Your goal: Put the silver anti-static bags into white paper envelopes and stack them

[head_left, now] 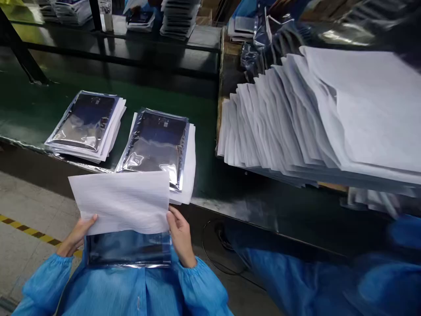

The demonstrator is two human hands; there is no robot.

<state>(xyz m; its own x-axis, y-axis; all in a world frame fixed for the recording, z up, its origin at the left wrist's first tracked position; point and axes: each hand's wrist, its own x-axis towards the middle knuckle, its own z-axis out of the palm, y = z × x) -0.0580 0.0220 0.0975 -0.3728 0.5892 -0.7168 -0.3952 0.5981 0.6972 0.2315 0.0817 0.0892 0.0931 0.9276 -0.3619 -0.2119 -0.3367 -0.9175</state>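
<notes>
In front of my body I hold a white foam sheet, its upper edge over the table's front edge. Below its lower edge shows a dark flat panel in glossy clear film; whether it lies inside or under the sheet I cannot tell. My left hand is closed on the lower left corner, thumb on top. My right hand pinches the right edge. Beyond them, a film-wrapped dark panel lies on white sheets, partly covered by my sheet. A similar wrapped panel tops a small pile to the left.
A tall, leaning stack of white foam sheets fills the right of the green table. A co-worker's blue sleeve is blurred at lower right. Several stacks stand on the far side, near a dark post.
</notes>
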